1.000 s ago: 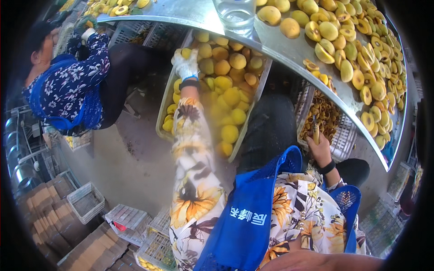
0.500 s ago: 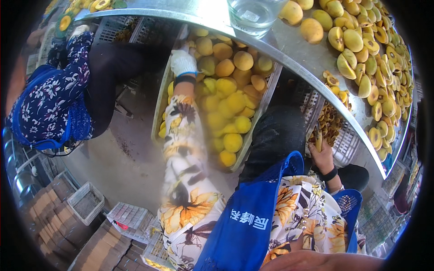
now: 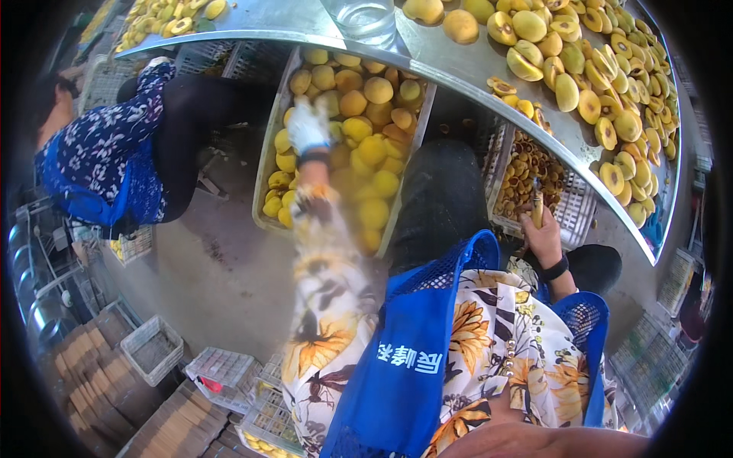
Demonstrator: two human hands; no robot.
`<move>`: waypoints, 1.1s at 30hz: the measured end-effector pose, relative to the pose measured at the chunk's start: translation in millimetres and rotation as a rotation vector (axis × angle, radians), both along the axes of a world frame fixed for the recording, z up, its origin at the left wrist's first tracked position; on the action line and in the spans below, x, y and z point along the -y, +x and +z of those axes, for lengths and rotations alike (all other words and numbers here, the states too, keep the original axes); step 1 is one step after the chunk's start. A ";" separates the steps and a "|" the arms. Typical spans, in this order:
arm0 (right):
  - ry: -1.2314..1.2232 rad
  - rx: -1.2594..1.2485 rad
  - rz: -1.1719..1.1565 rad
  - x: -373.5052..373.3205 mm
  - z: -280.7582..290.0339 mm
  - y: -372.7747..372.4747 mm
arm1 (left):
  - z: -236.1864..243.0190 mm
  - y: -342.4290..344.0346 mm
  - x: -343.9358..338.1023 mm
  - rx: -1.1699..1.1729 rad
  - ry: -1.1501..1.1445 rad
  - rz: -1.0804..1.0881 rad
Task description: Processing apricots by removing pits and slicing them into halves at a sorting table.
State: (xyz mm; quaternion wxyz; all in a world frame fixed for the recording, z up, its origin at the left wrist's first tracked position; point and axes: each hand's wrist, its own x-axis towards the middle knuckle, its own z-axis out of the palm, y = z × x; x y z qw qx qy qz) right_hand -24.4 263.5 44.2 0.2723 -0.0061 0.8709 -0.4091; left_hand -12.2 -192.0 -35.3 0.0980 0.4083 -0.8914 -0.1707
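Observation:
My left hand [image 3: 308, 128], in a white glove, is over a large crate [image 3: 263, 200] full of yellow peaches [image 3: 372, 149]. Motion smears its fingers, so I cannot make out whether a fruit is in them. My right hand [image 3: 544, 238] is bare and wrapped round a small wooden-handled tool [image 3: 537, 208] with a short metal tip pointing up. Just beyond that tip, below the table edge, is a crate of brown pits and cut scraps [image 3: 527, 172].
A curved metal table [image 3: 450, 70] bears many halved peaches [image 3: 607, 95] and a clear container [image 3: 365, 21]. At the left sits a co-worker in a dark floral top [image 3: 114, 145]. Empty-looking crates [image 3: 153, 349] and flattened cardboard [image 3: 99, 382] lie at the lower left.
The view has shifted, so the table and the peach crate sit further left and higher. My left hand has drawn back from the crate's far end; my right hand still grips the tool.

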 end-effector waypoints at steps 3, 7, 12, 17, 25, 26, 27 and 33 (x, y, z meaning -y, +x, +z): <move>0.119 -0.006 -0.023 -34.2 -21.6 5.9 | 13.3 22.1 -73.9 -0.065 0.120 -0.108; 0.083 -0.097 -0.036 -57.9 -33.2 11.9 | 53.6 24.3 -156.7 -0.359 0.152 -0.211; 0.234 -0.305 0.089 -110.8 -63.0 -0.8 | 86.7 -9.4 -250.9 -0.393 0.105 -0.571; 0.073 -0.089 -0.043 -143.9 -37.4 -13.5 | 105.1 -62.2 -329.7 -0.424 0.222 -0.759; -0.140 -0.087 -0.263 -177.5 -18.8 0.3 | 114.5 -154.9 -420.3 -0.312 -0.071 -1.117; -0.179 -0.083 -0.285 -178.4 -13.7 1.4 | 112.6 -162.9 -423.9 -0.249 -0.108 -1.108; -0.180 -0.084 -0.298 -180.1 -10.4 1.9 | 109.7 -174.3 -426.5 -0.188 -0.142 -1.072; -0.188 -0.235 -0.251 -178.8 -8.7 5.4 | 82.9 -257.3 -426.7 0.115 -0.298 -1.083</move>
